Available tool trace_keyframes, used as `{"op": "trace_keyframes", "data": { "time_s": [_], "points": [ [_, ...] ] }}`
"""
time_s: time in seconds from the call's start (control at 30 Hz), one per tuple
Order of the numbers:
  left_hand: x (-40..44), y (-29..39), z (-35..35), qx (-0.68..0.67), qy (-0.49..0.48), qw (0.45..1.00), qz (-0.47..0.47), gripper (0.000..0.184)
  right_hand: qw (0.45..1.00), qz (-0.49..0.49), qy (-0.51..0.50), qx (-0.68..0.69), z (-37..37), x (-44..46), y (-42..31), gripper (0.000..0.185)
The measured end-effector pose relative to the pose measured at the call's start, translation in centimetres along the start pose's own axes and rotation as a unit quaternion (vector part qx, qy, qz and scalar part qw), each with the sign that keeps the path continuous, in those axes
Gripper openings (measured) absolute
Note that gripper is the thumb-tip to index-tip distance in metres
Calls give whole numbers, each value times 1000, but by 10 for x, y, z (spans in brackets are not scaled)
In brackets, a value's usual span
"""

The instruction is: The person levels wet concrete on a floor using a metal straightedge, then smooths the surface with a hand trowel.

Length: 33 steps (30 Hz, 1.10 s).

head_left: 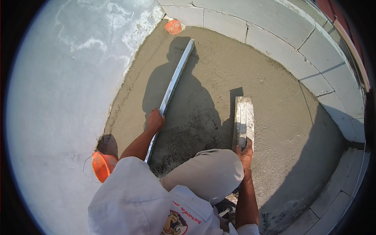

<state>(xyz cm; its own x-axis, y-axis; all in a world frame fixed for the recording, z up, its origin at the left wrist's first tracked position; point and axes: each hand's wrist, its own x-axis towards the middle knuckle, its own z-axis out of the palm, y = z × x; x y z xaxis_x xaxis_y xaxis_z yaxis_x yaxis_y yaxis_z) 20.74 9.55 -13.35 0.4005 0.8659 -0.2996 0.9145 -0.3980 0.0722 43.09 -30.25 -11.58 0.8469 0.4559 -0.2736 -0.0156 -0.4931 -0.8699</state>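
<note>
My left hand (155, 120) is closed around a long metal straightedge (177, 74), which slants away from me over the wet mortar (223, 66). Its far end reaches toward the top of the floor. On the right, my right hand (245, 156) grips a mortar-smeared plastering trowel (244, 117), blade pointing away from me. Whether the blade touches the mortar I cannot tell. Between the two tools the surface is darker and rougher, partly under my shadow. My bent knee (211, 172) shows between my arms.
An orange bucket (103, 166) with a wire handle stands by my left elbow. Another orange object (173, 27) lies in the far corner. A smooth grey wall (66, 102) borders the left; pale block walls (270, 43) enclose the far and right sides.
</note>
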Motion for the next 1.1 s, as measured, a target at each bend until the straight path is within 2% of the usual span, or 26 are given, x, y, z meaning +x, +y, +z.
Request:
{"op": "trace_keyframes", "data": {
  "time_s": [0.13, 0.33, 0.37, 0.43, 0.47, 0.5, 0.57, 0.63, 0.7, 0.77, 0.8, 0.87, 0.97, 1.07, 1.1],
  "points": [
    [36, -36, -9, 12, 36, 999, -35, 38, 1000, -8, -1, 10, 2, -2, 3, 55],
    [81, -75, -21, 4, 41, 993, -114, 34, 1000, -16, -5, -20, 11, 6, 12, 50],
    [88, -83, -24, 21, 16, 993, -113, 42, 1000, -7, -10, -15, 12, 7, 6, 49],
    [85, -73, -56, 61, 66, 991, -104, 56, 1000, -9, -21, -4, 12, 7, 4, 48],
    [88, -76, -79, 75, 94, 989, -80, 68, 999, -21, -27, 4, 14, 8, 7, 47],
    [89, -77, -114, 81, 125, 987, -51, 72, 999, -33, -33, 11, 16, 9, 10, 47],
    [102, -107, -182, 216, 293, 930, 56, 82, 998, -49, -22, -40, 23, 13, 29, 46],
    [108, -128, -279, 302, 406, 860, 66, 81, 997, -33, -22, -65, 30, 19, 26, 46],
    [123, -163, -368, 310, 517, 795, 71, 77, 997, 19, -29, -67, 33, 26, -1, 46],
    [138, -206, -444, 346, 611, 707, 83, 74, 999, -25, -13, -42, 44, 38, -5, 47],
    [152, -238, -477, 365, 628, 685, 56, 75, 998, -48, -5, -29, 51, 46, -9, 48],
    [153, -258, -513, 400, 622, 668, 80, 79, 998, -55, -21, -33, 60, 56, -26, 49],
    [144, -229, -508, 382, 656, 626, 178, 80, 995, -75, -41, -48, 82, 63, -14, 51],
    [147, -218, -501, 396, 674, 598, 177, 77, 992, -110, -23, -48, 104, 59, 4, 54],
    [148, -216, -498, 392, 675, 599, 180, 73, 995, -69, -50, -42, 108, 61, -2, 56]
  ]
}}
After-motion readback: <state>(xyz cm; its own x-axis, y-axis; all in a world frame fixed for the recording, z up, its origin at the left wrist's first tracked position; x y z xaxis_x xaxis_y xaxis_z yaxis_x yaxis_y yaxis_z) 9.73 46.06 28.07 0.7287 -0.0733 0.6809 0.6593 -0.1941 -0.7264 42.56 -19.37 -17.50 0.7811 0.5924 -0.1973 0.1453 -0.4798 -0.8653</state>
